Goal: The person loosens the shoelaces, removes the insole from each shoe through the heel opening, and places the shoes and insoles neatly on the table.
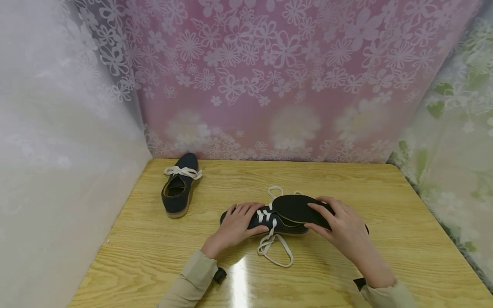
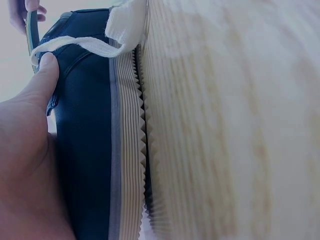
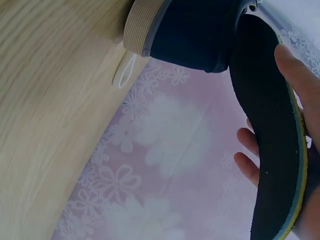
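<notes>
A dark navy lace-up shoe (image 1: 253, 222) lies sideways on the table, toe to the left, its white shoelace (image 1: 289, 253) spread loose on both sides. My left hand (image 1: 236, 226) grips its front part, the thumb on the near side and the fingers over the far side. In the left wrist view, that thumb presses the dark upper (image 2: 85, 130) close to a lace. My right hand (image 1: 344, 229) holds a black insole (image 1: 289, 208) with its front end over the shoe's opening. The right wrist view shows the insole's (image 3: 272, 125) curved underside and coloured edge, one end at the shoe's collar.
Another navy shoe (image 1: 176, 203), its white lace tied in a bow, stands at the back left of the wooden table (image 1: 154, 256). A pink flowered curtain (image 1: 246, 107) hangs behind the table, with pale sheets on both sides.
</notes>
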{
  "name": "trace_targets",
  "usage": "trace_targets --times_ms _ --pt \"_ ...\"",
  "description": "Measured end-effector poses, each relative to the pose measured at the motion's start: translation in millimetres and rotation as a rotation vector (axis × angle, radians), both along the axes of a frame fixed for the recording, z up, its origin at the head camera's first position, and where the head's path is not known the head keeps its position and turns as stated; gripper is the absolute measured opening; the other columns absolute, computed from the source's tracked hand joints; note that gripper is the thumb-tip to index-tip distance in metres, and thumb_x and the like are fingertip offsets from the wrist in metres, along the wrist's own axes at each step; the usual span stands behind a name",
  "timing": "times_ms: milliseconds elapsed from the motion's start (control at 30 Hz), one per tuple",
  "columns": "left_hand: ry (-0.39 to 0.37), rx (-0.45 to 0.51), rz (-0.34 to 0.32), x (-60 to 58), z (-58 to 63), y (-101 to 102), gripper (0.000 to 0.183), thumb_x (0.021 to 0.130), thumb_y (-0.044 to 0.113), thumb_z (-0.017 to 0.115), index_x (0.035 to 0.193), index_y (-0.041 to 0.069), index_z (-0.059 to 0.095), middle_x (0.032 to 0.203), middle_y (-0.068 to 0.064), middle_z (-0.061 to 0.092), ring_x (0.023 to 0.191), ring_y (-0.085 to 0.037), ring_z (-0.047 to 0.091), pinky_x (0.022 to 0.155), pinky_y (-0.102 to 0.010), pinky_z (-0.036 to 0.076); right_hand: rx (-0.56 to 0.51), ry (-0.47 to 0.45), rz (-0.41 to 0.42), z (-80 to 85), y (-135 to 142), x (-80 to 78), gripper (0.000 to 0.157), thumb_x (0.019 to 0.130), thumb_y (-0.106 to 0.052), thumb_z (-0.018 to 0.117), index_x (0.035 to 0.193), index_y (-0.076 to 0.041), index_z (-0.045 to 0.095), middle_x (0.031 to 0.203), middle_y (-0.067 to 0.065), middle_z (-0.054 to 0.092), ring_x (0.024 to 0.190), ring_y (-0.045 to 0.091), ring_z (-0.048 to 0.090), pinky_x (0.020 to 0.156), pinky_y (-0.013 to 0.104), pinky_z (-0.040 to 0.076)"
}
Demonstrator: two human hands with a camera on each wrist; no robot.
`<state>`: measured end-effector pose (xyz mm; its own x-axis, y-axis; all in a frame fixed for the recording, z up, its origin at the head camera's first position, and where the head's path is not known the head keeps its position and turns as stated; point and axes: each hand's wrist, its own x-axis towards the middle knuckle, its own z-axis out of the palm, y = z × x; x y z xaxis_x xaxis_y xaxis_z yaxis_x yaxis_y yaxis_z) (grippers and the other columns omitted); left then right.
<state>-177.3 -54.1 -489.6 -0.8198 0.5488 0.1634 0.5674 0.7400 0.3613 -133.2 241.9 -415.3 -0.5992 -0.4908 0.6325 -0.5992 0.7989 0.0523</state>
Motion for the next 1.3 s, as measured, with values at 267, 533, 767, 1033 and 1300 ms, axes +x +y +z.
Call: trace_targets --times_ms 267,533,767,1033,1300 --pt "-0.001 -0.019 0.011 -0.3 -1.8 -0.5 0.071 0.084 0.070 0.035 0.143 0.031 0.029 0.142 0.005 0.037 0.130 -0.019 0.035 0.106 -0.053 0.023 0.004 -0.079 -0.010 -5.1 -4.9 1.6 0.058 0.067 -0.039 0.078 0.119 -0.017 0.063 0.125 0.010 0.054 0.102 0.028 0.056 0.078 0.043 0.049" --pt "0.000 -0.031 0.020 -0.1 -1.8 -1.0 0.071 0.085 0.070 0.034 0.143 0.031 0.028 0.142 0.005 0.036 0.130 -0.019 0.035 0.107 -0.052 0.022 -0.003 -0.032 0.035 -11.9 -15.3 -3.6 0.056 0.071 -0.039 0.075 0.120 -0.016 0.062 0.125 0.012 0.054 0.102 0.030 0.056 0.078 0.044 0.049" --pt "-0.007 -0.058 0.023 1.3 1.5 -0.9 0.074 0.085 0.071 0.032 0.143 0.024 0.032 0.143 0.003 0.036 0.131 -0.020 0.034 0.108 -0.051 0.022 -0.021 0.021 0.057 -16.3 -25.0 -9.4 0.057 0.073 -0.039 0.075 0.122 -0.015 0.061 0.128 0.011 0.053 0.103 0.029 0.055 0.079 0.042 0.049" --pt "0.001 -0.026 0.010 0.1 1.1 -0.1 0.071 0.085 0.071 0.033 0.143 0.030 0.030 0.142 0.005 0.036 0.130 -0.020 0.035 0.107 -0.052 0.022 -0.086 0.013 0.008 -21.4 -26.2 -16.5 0.062 0.069 -0.033 0.079 0.124 -0.013 0.059 0.125 0.014 0.054 0.108 0.030 0.052 0.080 0.041 0.049" --pt "-0.006 -0.005 0.006 -0.5 0.1 -0.3 0.071 0.084 0.070 0.034 0.143 0.030 0.031 0.142 0.005 0.037 0.130 -0.020 0.035 0.106 -0.053 0.022 -0.125 0.001 -0.103 -24.2 -24.9 -22.4 0.063 0.070 -0.033 0.079 0.125 -0.011 0.058 0.119 0.019 0.055 0.104 0.034 0.050 0.078 0.043 0.049"
